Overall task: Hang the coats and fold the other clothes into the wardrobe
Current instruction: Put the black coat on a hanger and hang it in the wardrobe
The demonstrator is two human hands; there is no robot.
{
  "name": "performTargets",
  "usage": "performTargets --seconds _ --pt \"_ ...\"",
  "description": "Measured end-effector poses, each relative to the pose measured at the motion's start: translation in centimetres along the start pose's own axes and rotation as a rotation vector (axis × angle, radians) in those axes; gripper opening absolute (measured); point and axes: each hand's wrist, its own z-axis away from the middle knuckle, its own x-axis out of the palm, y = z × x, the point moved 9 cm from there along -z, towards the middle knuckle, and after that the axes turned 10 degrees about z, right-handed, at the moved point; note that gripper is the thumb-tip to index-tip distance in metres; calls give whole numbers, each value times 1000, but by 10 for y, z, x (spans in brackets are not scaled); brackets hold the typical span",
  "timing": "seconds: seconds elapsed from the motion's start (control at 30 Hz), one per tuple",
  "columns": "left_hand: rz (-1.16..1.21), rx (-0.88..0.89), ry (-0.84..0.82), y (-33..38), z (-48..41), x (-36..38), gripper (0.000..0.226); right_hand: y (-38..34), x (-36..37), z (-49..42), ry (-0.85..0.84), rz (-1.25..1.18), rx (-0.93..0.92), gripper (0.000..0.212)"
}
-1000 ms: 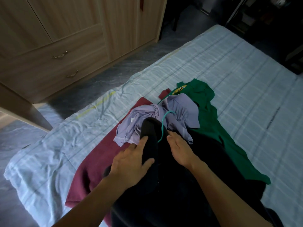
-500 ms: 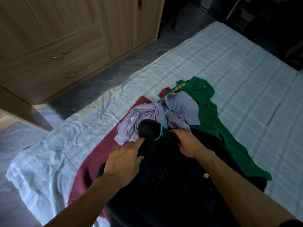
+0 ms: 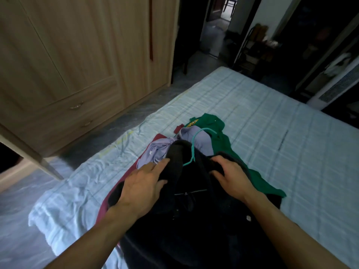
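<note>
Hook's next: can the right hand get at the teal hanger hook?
Probably yes. The teal hanger hook stands bare above the black coat collar, just left of the right hand, but those fingers grip the collar.

On the bed [image 3: 272, 123], left hand [image 3: 143, 183] and right hand [image 3: 231, 177] gripped black coat [image 3: 194, 220] collar, teal hanger [image 3: 194, 148] hook rose between them, lilac shirt [image 3: 155, 152] lay beyond.

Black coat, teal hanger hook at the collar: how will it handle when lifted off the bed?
Likely floppy: the black coat lies slumped on the bed, so it should sag wherever unsupported. Probably heavy for a garment: its collar looks thick where the left hand and right hand grip it. The thin teal hanger may tilt under uneven weight.
</note>
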Motion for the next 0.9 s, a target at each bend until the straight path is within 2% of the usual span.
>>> performTargets --seconds 0.37,0.53,0.9 --pt "-34 181 211 140 130 -130 64 -86 -171 151 402 -54 -118 24" --pt "-18 269 326 189 182 -197 65 -135 -248 194 521 -88 -197 22" --pt "-116 404 593 232 267 -342 68 -262 -350 250 712 -150 -374 25"
